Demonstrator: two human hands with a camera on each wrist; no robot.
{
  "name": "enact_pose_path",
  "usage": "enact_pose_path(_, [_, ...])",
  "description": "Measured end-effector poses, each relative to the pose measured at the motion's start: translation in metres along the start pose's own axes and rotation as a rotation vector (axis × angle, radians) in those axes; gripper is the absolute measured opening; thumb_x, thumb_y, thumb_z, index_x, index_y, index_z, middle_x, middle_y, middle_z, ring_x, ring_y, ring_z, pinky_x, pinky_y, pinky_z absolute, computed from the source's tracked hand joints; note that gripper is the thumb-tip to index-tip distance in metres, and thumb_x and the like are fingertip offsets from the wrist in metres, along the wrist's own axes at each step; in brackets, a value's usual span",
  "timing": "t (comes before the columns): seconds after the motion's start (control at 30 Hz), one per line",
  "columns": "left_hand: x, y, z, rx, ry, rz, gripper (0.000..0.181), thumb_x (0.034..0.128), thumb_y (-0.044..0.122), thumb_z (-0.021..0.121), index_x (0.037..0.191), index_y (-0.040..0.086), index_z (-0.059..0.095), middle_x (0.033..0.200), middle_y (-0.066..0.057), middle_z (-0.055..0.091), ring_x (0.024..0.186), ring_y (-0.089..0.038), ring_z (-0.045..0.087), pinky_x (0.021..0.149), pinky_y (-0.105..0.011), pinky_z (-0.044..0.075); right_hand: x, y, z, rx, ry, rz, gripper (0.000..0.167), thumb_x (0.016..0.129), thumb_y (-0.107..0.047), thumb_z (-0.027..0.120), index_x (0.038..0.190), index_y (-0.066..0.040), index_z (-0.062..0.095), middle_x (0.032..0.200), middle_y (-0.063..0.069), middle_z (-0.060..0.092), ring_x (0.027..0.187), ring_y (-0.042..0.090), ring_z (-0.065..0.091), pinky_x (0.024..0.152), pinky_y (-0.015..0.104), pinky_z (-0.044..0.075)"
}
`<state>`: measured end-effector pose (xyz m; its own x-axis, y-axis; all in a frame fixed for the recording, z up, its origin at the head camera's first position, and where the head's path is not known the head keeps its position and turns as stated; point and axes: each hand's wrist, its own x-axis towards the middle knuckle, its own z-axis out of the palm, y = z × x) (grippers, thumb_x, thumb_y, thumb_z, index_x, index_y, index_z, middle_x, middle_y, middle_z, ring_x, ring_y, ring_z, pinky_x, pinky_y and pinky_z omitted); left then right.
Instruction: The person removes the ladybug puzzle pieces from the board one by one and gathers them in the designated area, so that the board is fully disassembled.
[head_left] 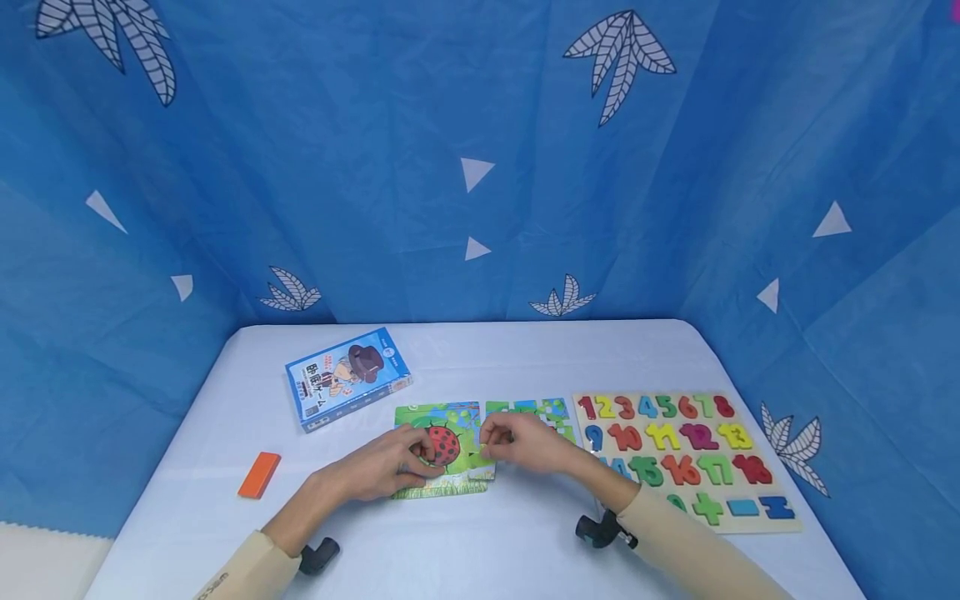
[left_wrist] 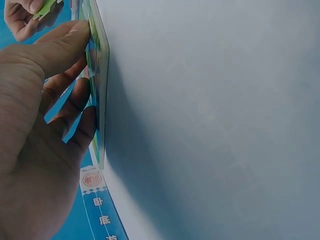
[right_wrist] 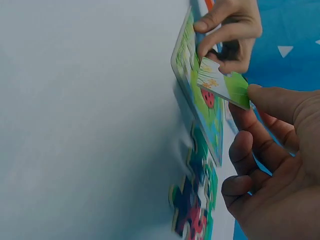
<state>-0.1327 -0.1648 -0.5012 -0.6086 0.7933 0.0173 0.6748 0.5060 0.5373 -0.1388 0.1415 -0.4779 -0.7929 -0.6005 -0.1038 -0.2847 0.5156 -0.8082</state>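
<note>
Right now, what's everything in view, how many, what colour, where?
Table: one, white, underneath
Curtain: one, patterned blue, around the table
Game box: one, blue, back left
Block: one, orange, left
Ladybug puzzle: one, mostly green, centre
Jigsaw pieces: several, multicoloured, right of the ladybug puzzle
Held piece: one, green and white, by the ladybug puzzle
Number board: one, cream, right
Number and sign pieces: many, multicoloured, on that board
Devices: two, black, front
Sleeves: two, beige, front edge
Left hand: one, on the ladybug puzzle
Right hand: one, pinching the held piece
</note>
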Motion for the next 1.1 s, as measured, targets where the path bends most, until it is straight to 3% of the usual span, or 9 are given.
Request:
enact_pose_path(0.2, [0.0, -0.001, 0.0, 0.011, 0.004, 0.021, 0.027, 0.0907, 0.028, 0.076, 0.116, 0.035, 0.076, 0.112, 0.014, 0.059, 0.1, -0.005, 0.046, 0.087, -0.026, 0.044, -0.012, 0.01, -0.022, -0.017, -0.021, 0.058, 0.007, 0.095, -0.022, 0.072, 0.097, -0.021, 0.066, 0.085, -0.008, 0.065, 0.076, 0.013, 0.059, 0.063, 0.024, 0.05])
enact_pose_path(0.53, [0.0, 0.0, -0.001, 0.04, 0.008, 0.046, 0.026, 0.0901, 0.029, 0.076, 0.116, 0.034, 0.076, 0.112, 0.013, 0.059, 0.1, -0.006, 0.046, 0.088, -0.027, 0.044, -0.034, 0.029, -0.054, -0.21, -0.076, 0.134, 0.009, 0.091, -0.022, 0.075, 0.09, -0.024, 0.066, 0.074, -0.01, 0.063, 0.069, 0.01, 0.057, 0.062, 0.024, 0.048])
enact_pose_path(0.73, [0.0, 0.0, 0.0, 0.0, -0.006, 0.017, 0.027, 0.0909, 0.028, 0.076, 0.117, 0.034, 0.076, 0.112, 0.013, 0.059, 0.1, -0.006, 0.045, 0.086, -0.026, 0.044, -0.043, 0.035, -0.063, -0.274, -0.101, 0.183, 0.008, 0.092, -0.02, 0.075, 0.089, -0.023, 0.068, 0.072, -0.009, 0.062, 0.067, 0.01, 0.056, 0.06, 0.024, 0.047])
enact_pose_path(1.1, [-0.001, 0.0, 0.0, -0.008, 0.0, 0.016, 0.028, 0.0911, 0.027, 0.076, 0.118, 0.034, 0.076, 0.113, 0.014, 0.059, 0.101, -0.006, 0.045, 0.087, -0.026, 0.043, -0.049, 0.044, -0.075, -0.32, -0.085, 0.25, 0.012, 0.091, -0.021, 0.076, 0.085, -0.025, 0.067, 0.078, -0.009, 0.062, 0.075, 0.013, 0.057, 0.063, 0.028, 0.047])
